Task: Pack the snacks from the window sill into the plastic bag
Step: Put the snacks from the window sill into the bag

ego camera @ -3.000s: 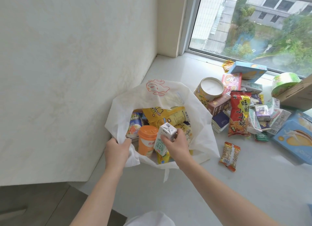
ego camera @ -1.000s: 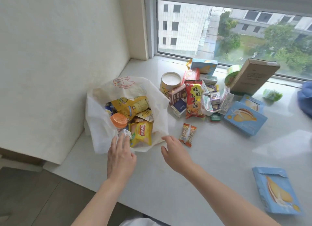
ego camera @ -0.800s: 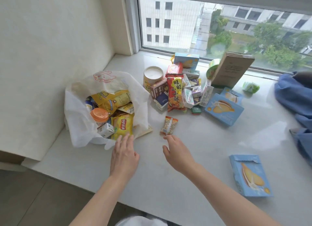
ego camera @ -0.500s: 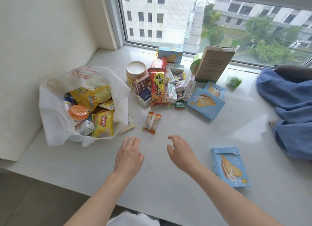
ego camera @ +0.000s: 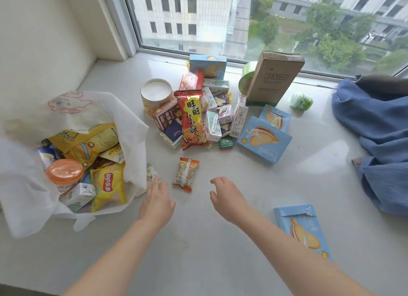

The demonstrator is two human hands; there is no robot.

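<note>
1. A pale window sill (ego camera: 198,240) is seen from above, with a window across the top of the frame.
2. A white plastic bag (ego camera: 132,141) lies open at the left of the frame. Inside it are seen a yellow chip packet (ego camera: 110,185), an orange-lidded cup (ego camera: 64,172) and a small carton (ego camera: 77,195).
3. A heap of snacks (ego camera: 205,114) is piled at upper centre, beside a brown box (ego camera: 273,77) standing upright.
4. A small orange packet (ego camera: 185,174) lies alone at centre, between bag and heap.
5. The left hand (ego camera: 156,203) is held flat with straight fingers and nothing in it, lower centre, just beside the bag's edge.
6. The right hand (ego camera: 227,198) is held with loosely bent fingers and nothing in it, to the right of the orange packet and apart from it.
7. A blue packet (ego camera: 302,227) lies at lower right; blue cloth (ego camera: 379,130) is bunched at the right edge.
</note>
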